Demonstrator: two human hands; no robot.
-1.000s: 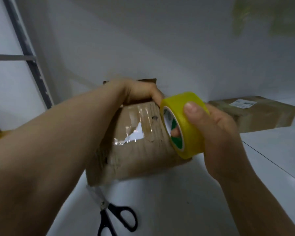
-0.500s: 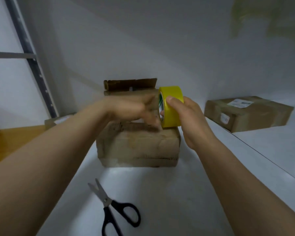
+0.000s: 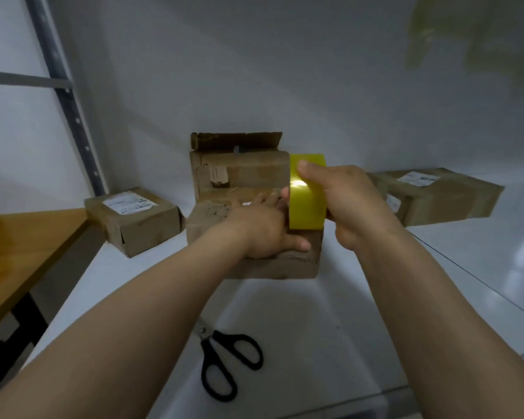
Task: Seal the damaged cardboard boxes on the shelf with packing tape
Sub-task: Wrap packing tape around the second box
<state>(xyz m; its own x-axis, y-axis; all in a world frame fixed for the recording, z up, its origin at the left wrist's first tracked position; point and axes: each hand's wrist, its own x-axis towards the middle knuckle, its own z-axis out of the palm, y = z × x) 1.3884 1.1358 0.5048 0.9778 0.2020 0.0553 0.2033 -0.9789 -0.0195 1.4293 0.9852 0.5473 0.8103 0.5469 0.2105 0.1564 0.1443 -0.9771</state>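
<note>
Yellow packing-tape roll (image 3: 307, 207) held over a battered brown cardboard box (image 3: 285, 269) on the white shelf (image 3: 315, 328).
The right hand (image 3: 354, 204) curled its fingers round the roll; the left hand (image 3: 263, 234) laid straight fingers on the box top. The open-flapped box (image 3: 242, 170) behind hid its contents.

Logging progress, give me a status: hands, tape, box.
Left hand flat on battered brown cardboard box. Right hand grips yellow packing-tape roll at its right end. Black-handled scissors lie nearer, not obstructing.

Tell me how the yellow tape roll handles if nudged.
Round, so the yellow tape roll probably rolls if stood on edge. Its glossy face may be slippery. The right hand holds it up, so likely light.
</note>
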